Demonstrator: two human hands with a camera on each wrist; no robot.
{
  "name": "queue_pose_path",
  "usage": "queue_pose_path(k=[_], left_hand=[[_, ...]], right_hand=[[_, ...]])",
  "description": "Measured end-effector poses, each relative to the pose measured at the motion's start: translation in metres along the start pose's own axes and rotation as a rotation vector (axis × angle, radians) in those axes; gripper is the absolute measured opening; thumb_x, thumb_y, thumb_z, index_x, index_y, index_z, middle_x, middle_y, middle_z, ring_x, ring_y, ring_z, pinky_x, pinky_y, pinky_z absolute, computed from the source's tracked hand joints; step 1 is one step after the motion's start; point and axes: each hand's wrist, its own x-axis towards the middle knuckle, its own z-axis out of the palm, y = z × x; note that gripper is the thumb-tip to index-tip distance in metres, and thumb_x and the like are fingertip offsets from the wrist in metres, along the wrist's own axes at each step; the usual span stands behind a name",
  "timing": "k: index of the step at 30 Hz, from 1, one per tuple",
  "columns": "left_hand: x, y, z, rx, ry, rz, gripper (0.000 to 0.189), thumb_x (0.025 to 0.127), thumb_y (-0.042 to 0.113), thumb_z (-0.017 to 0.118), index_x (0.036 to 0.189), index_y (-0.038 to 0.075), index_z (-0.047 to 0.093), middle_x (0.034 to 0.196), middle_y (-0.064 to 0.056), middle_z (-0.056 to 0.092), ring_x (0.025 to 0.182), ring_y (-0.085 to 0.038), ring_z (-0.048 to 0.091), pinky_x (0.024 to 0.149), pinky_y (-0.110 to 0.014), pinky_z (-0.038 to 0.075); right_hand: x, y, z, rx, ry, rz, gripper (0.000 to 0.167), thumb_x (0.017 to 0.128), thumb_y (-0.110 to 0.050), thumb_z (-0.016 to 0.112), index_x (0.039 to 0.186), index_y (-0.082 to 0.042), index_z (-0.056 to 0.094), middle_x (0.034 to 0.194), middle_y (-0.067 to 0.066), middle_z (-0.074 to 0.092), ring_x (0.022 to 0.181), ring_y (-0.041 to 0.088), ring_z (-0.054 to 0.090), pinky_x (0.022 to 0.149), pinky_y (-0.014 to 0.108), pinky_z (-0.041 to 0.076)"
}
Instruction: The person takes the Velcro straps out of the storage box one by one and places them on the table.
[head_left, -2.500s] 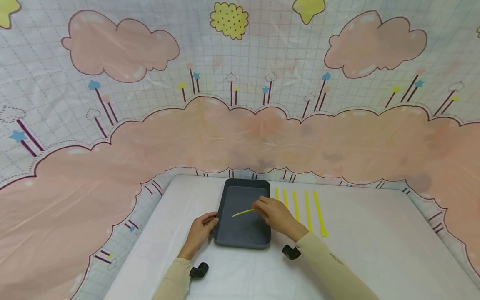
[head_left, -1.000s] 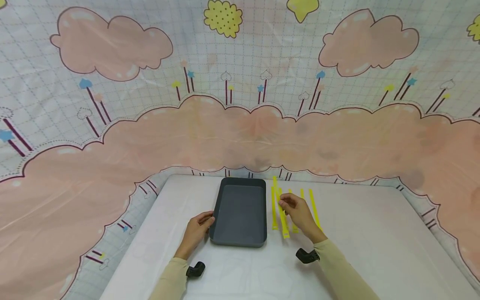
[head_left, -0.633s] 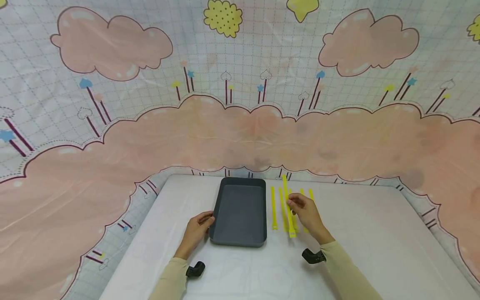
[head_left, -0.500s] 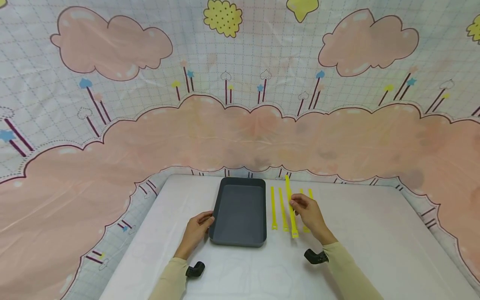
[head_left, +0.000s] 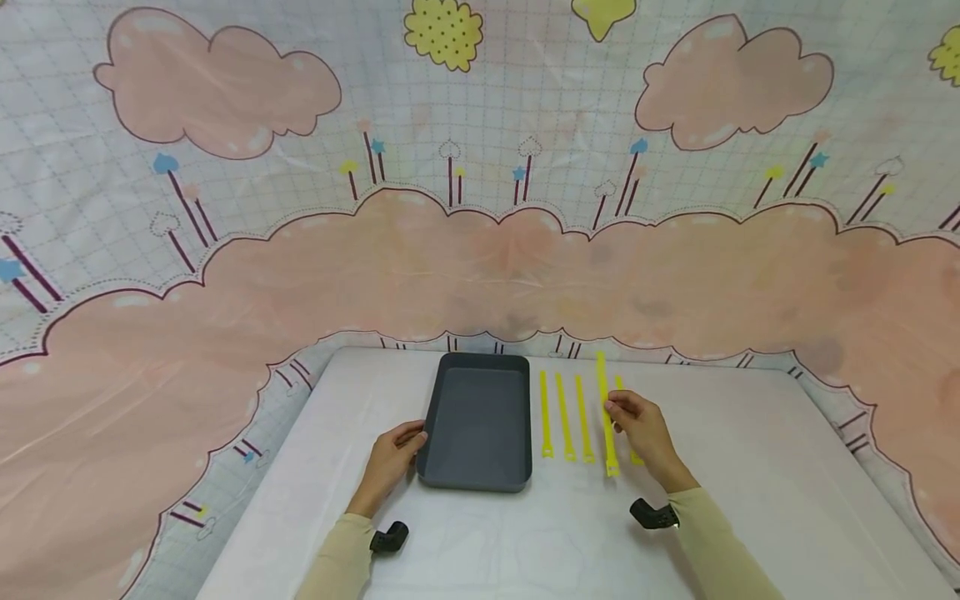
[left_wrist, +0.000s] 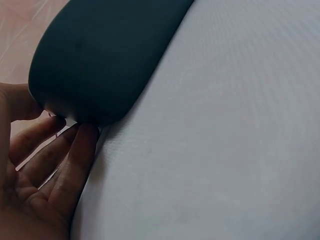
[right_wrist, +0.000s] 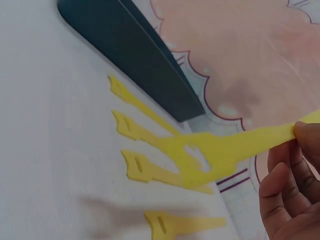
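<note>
In the head view a dark grey tray (head_left: 483, 421) lies on the white table, its inside bare. My left hand (head_left: 392, 462) holds the tray's left edge; the left wrist view shows the thumb and fingertips against its dark wall (left_wrist: 95, 55). To the right of the tray, my right hand (head_left: 643, 429) pinches a yellow hook-and-loop cable tie (head_left: 606, 433) between thumb and index finger. Its slotted head (right_wrist: 200, 160) hangs above other ties in the right wrist view. Several more yellow ties (head_left: 564, 417) lie side by side; one (head_left: 637, 458) is partly hidden by the hand.
The white table (head_left: 487, 550) reaches toward me and to both sides. Behind it hangs a patterned cloth (head_left: 487, 275) with pink clouds. A small black wrist camera (head_left: 390, 537) sits on the left wrist, another (head_left: 654, 514) on the right.
From over the tray, my right hand has moved right with a yellow cable tie, then along the row of ties. The left hand stays at the tray's edge. The head view has shifted slightly.
</note>
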Motion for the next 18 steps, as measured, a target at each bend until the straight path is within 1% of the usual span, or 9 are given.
queue_pose_path(k=[1,3,5,8,10,12,16,18], left_hand=[[-0.001,0.001,0.0,-0.004,-0.003,0.004,0.034,0.095,0.015,0.065,0.126,0.002,0.065,0.118,-0.02,0.07,0.092,-0.013,0.067,0.067,-0.021,0.05],[-0.007,0.012,-0.002,-0.004,-0.014,0.003,0.035,0.095,0.013,0.064,0.127,-0.001,0.063,0.119,-0.022,0.068,0.094,-0.018,0.067,0.067,-0.021,0.05],[-0.011,0.021,-0.003,-0.002,-0.021,0.003,0.036,0.096,0.012,0.063,0.128,-0.005,0.061,0.119,-0.025,0.067,0.097,-0.024,0.067,0.066,-0.02,0.049],[-0.011,0.023,-0.002,0.003,-0.019,-0.003,0.036,0.096,0.011,0.062,0.128,-0.006,0.06,0.12,-0.026,0.067,0.099,-0.028,0.067,0.066,-0.02,0.049],[-0.006,0.013,0.0,0.004,-0.011,-0.001,0.036,0.096,0.013,0.063,0.128,-0.004,0.062,0.12,-0.024,0.067,0.098,-0.025,0.067,0.066,-0.02,0.049],[-0.003,0.005,0.001,0.0,-0.004,0.003,0.036,0.095,0.014,0.064,0.127,-0.001,0.063,0.12,-0.022,0.068,0.097,-0.021,0.067,0.066,-0.02,0.049],[-0.002,0.003,0.001,-0.007,-0.004,0.009,0.034,0.095,0.013,0.065,0.126,0.0,0.064,0.119,-0.022,0.069,0.096,-0.02,0.067,0.066,-0.021,0.05],[-0.002,0.003,0.001,-0.007,-0.003,0.009,0.034,0.095,0.013,0.065,0.126,0.0,0.064,0.118,-0.022,0.069,0.095,-0.02,0.067,0.066,-0.021,0.05]], right_hand=[[0.0,0.001,-0.002,-0.009,-0.001,0.005,0.024,0.098,-0.013,0.061,0.116,0.003,0.062,0.095,0.009,0.067,0.077,0.007,0.057,0.068,0.022,0.051],[-0.001,0.003,-0.006,-0.022,0.003,0.013,0.025,0.098,-0.014,0.06,0.116,0.003,0.062,0.097,0.01,0.067,0.078,0.007,0.057,0.068,0.021,0.051],[-0.001,0.005,-0.011,-0.019,0.008,0.019,0.026,0.098,-0.015,0.06,0.118,0.003,0.062,0.096,0.007,0.067,0.078,0.007,0.057,0.068,0.021,0.051],[-0.002,0.007,-0.019,-0.007,0.018,0.029,0.03,0.098,-0.017,0.061,0.12,0.004,0.061,0.091,-0.001,0.066,0.078,0.005,0.057,0.068,0.021,0.051],[-0.002,0.009,-0.024,0.007,0.025,0.036,0.032,0.098,-0.017,0.061,0.121,0.005,0.06,0.09,-0.005,0.066,0.078,0.003,0.056,0.068,0.021,0.051],[-0.002,0.011,-0.028,0.015,0.036,0.038,0.031,0.098,-0.016,0.061,0.12,0.006,0.06,0.09,-0.002,0.067,0.077,0.003,0.057,0.068,0.021,0.05],[0.0,0.014,-0.036,-0.007,0.054,0.048,0.03,0.099,-0.017,0.06,0.12,0.005,0.06,0.097,0.009,0.068,0.078,0.004,0.057,0.068,0.02,0.05],[0.001,0.015,-0.04,-0.02,0.06,0.058,0.031,0.099,-0.018,0.059,0.121,0.004,0.06,0.098,0.01,0.067,0.079,0.004,0.057,0.068,0.02,0.05]])
